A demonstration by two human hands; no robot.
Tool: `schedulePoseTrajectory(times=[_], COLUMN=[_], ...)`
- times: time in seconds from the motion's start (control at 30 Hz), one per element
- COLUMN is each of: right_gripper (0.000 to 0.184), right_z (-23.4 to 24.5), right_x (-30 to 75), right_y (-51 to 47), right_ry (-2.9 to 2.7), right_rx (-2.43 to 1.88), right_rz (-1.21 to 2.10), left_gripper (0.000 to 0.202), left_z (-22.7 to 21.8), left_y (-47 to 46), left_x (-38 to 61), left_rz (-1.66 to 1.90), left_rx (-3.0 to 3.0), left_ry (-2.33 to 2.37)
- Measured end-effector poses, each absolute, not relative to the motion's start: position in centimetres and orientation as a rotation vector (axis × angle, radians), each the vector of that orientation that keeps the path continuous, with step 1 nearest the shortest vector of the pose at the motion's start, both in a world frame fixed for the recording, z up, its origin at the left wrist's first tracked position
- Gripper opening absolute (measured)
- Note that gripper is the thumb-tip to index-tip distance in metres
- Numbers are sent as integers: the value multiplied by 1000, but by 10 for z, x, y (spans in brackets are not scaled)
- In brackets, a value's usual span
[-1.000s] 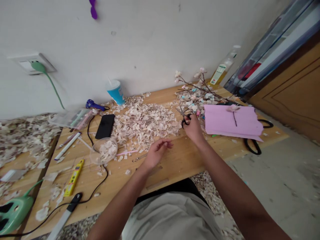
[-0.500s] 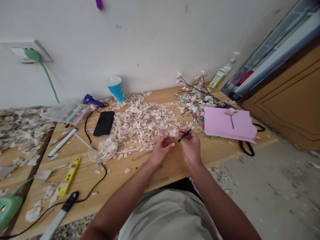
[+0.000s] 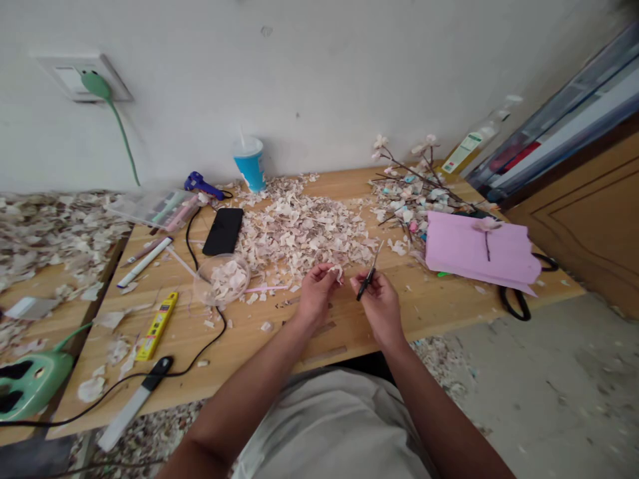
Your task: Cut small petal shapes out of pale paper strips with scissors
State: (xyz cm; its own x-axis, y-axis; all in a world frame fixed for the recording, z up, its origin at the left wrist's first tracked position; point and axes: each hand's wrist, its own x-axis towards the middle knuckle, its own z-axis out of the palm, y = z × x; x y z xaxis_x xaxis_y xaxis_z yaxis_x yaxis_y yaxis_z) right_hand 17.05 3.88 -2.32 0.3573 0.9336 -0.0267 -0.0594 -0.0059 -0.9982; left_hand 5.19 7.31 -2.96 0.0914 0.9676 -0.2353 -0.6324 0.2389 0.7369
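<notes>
My left hand pinches a small pale scrap that looks like a petal, between thumb and fingertips. A short way to its right, my right hand is closed round a pair of scissors with black handles. The thin metal blades point up and away from me. Both hands are just above the wooden table, in front of a wide heap of whitish petal-like scraps. A round clear dish with more scraps in it stands left of my left hand.
Flowering twigs, a bottle and pink paper lie or stand at the right. Leftward are a blue cup, black phone, blue glue gun, yellow box and a black-handled blade; a black cable crosses there.
My hands have drawn apart, and the pale scrap now shows in my left fingertips. The scissors have turned more upright in my right hand. The whole view has shifted slightly left.
</notes>
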Motion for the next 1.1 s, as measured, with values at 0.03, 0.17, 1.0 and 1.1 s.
schedulePoseTrajectory(times=[0.03,0.17,1.0,1.1], right_gripper=[36,44,48,48], right_z=[-24,-25,-2,-9], right_x=[172,171,254,219], right_y=[37,34,-40,-36], right_ry=[-912,-992,-1490,-1553], right_rx=[-1350,-1376,-2047,-1926], right_rz=[961,922,365,622], left_gripper=[24,23,34,34], left_z=[-30,-33,-24,-19], left_y=[73,72,75,73], left_x=[51,51,49,50], left_rz=[1272,1254,1226,1210], left_rx=[518,619,317,281], left_ry=[830,978,749,686])
